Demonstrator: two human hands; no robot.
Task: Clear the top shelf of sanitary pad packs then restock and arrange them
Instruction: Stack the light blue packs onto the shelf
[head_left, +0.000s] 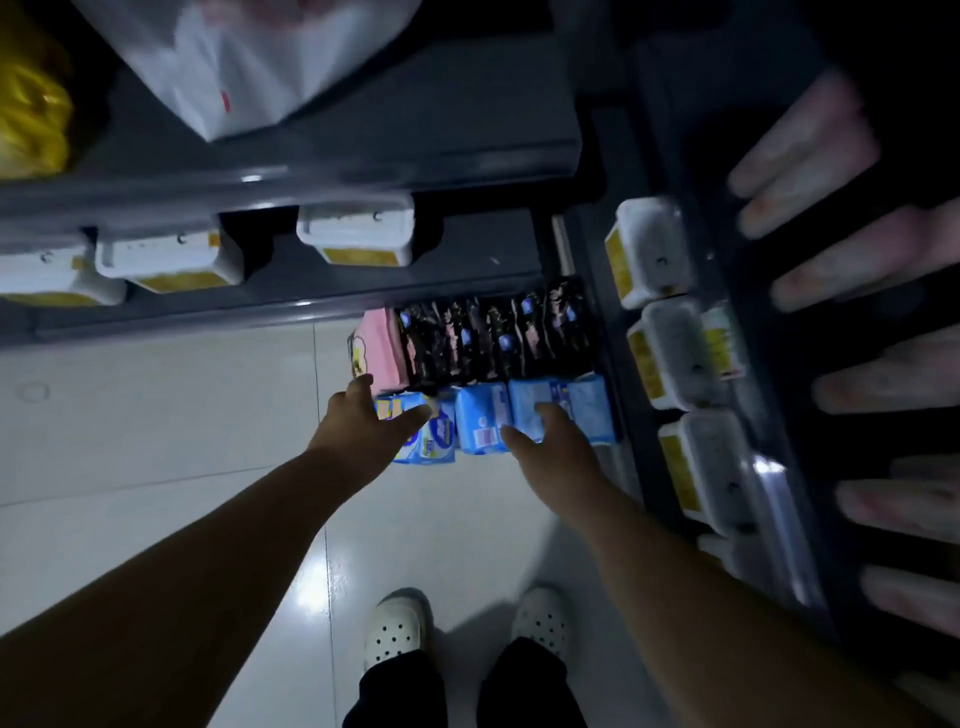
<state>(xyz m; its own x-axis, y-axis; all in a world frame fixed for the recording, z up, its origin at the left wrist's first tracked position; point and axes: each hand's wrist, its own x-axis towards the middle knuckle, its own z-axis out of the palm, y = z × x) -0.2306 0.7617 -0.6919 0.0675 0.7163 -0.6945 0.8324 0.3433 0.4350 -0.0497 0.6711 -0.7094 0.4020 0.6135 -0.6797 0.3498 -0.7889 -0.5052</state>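
Note:
Several blue sanitary pad packs (483, 421) stand in a row on the pale floor, with several black packs (493, 338) behind them and a pink pack (382, 348) at the left end. My left hand (371, 423) reaches over the leftmost blue pack (434, 444), fingers spread, thumb touching its top. My right hand (545, 441) lies over the blue packs on the right (587, 410), fingers curving round one. Whether either hand has a firm hold is unclear in the dim, blurred view.
A dark grey shelf unit (311, 291) runs across the top and another (649, 260) down the right side, both carrying white tubs (358, 228) with yellow labels. A white plastic bag (234, 67) and a yellow bag (31, 104) lie above. My white shoes (397, 623) stand on the tiled floor.

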